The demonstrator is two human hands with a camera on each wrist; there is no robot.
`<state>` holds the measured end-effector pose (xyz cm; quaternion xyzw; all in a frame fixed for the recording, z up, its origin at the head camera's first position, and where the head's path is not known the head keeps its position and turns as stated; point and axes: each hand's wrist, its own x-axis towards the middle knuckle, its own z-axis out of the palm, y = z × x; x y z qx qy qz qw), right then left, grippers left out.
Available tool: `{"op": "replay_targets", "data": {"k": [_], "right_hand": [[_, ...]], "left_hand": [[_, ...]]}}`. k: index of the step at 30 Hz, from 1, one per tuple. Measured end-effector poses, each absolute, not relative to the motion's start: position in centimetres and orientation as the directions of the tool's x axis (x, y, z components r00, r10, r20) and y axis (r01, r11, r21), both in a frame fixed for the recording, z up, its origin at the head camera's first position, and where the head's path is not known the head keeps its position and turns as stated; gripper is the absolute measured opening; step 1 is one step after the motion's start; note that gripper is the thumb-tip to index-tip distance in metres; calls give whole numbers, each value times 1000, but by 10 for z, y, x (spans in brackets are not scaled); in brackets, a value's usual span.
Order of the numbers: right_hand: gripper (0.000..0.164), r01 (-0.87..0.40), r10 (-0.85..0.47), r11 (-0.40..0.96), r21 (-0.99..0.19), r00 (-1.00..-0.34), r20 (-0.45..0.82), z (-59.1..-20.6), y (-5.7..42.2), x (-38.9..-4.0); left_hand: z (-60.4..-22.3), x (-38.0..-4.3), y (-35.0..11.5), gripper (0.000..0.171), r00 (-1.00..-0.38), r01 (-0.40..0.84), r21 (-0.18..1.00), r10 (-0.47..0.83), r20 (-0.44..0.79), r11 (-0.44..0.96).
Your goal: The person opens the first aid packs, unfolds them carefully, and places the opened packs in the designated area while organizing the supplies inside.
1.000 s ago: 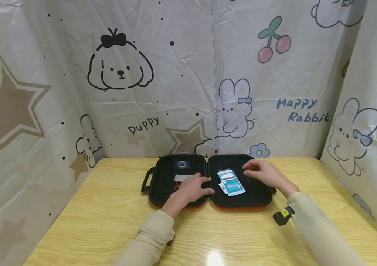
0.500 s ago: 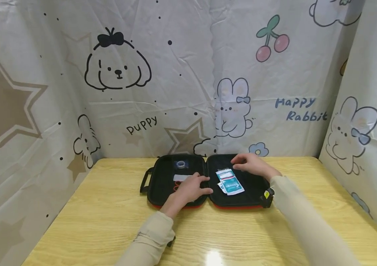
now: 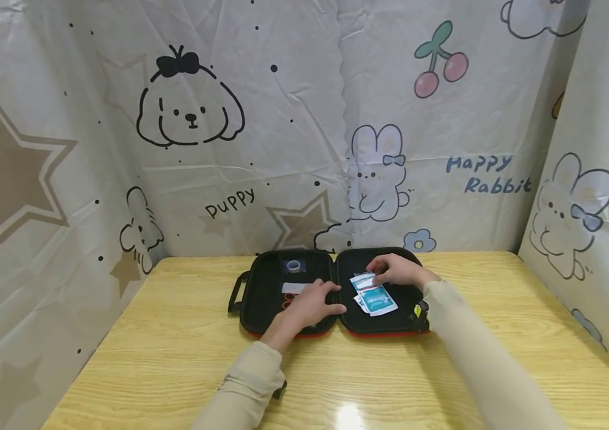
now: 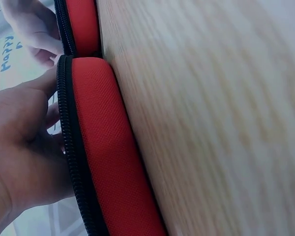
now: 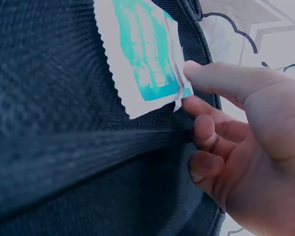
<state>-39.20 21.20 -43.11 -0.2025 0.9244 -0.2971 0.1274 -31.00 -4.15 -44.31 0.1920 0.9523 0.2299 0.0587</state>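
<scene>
An unzipped black-lined case [image 3: 412, 326] with a red outside lies spread flat, its two halves joined by a hinge. My left hand [image 3: 311, 303] rests over the left half near the hinge, fingers loosely extended; in the left wrist view it reaches over the zipped rim [image 4: 69, 123]. On the right half are teal-and-white sachets [image 3: 380, 301], overlapping one another. The thumb and forefinger of my right hand [image 3: 398, 270] pinch the end of the top sachet [image 5: 150, 64]. A fold of black lining [image 5: 113, 147] stretches up toward those fingers.
The left half also holds a tape roll [image 3: 294, 266] in a clear bag, a white strip [image 3: 292, 288] and red finger loops [image 3: 286, 303], partly under my left hand. A carry handle [image 3: 236, 292] juts out left. Behind the wooden table [image 3: 175, 358] hangs a printed curtain [image 3: 294, 149].
My right hand has moved left and down from the case's right side to the sachets, and now pinches the top one. The left hand stays in place.
</scene>
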Motion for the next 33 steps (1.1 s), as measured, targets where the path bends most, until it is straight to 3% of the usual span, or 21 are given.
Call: {"op": "replay_targets", "data": {"k": [8,18,33], "right_hand": [[24,-252,-350,767,-590,-935,-55,-432,214,-391],[27,-141,-318,586,-798,-946,-67,-425,224,-384],[38,-143,-204,454,-879,-977,53,-411,260,-366]], "left_hand": [[-444,-310,-41,55,-920,334,479,392,-22,811],[-447,-312,-43,54,-923,321,506,384,-23,800],[-444,-308,-43,55,-927,302,531,374,-31,792]]}}
